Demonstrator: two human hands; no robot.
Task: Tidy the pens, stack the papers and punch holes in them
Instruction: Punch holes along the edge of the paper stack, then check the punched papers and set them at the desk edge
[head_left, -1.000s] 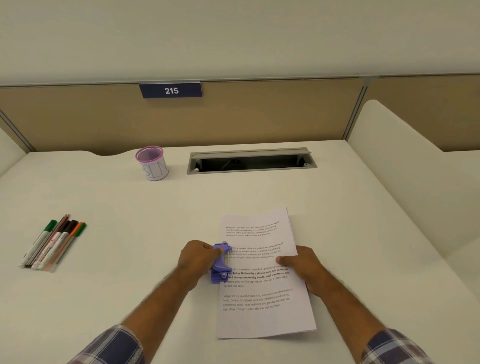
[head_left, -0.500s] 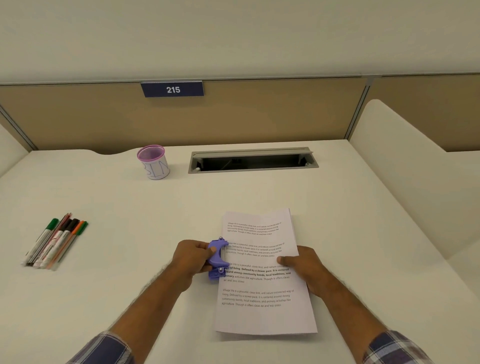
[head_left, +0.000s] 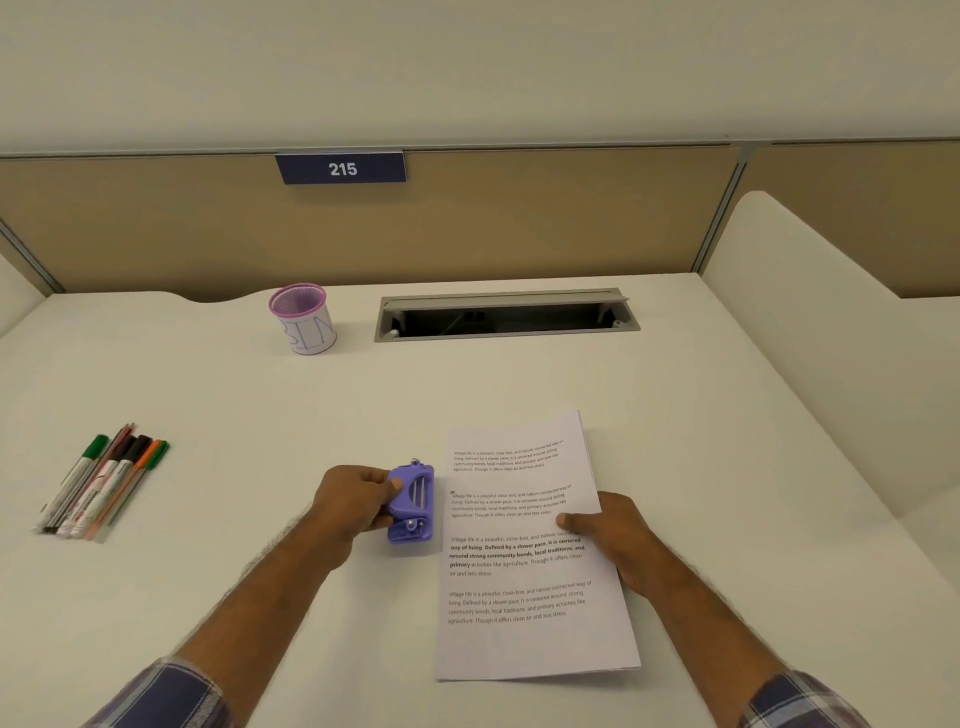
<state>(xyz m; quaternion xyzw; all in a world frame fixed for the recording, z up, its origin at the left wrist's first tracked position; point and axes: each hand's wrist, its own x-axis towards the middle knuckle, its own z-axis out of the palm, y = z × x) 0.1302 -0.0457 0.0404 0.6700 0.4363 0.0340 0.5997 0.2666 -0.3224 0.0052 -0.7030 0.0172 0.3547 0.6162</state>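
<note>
A stack of printed white papers (head_left: 524, 639) lies on the desk in front of me, with two small punched holes near its left edge. My right hand (head_left: 610, 535) rests on the stack's right edge, thumb on top, pinning it down. My left hand (head_left: 356, 501) grips a small purple hole punch (head_left: 411, 506), which stands on the desk just left of the papers, apart from them. Several pens and markers (head_left: 106, 486) lie side by side in a neat row at the far left.
A pink mesh cup (head_left: 304, 319) labelled BIN stands at the back. Right of it is an open grey cable slot (head_left: 506, 314) in the desk. A tan partition with a "215" sign (head_left: 341, 168) closes the back; a white divider (head_left: 810, 332) rises on the right.
My left hand has pulled the purple hole punch leftward off the papers' left edge, leaving punched holes visible. My right hand stays on the stack.
</note>
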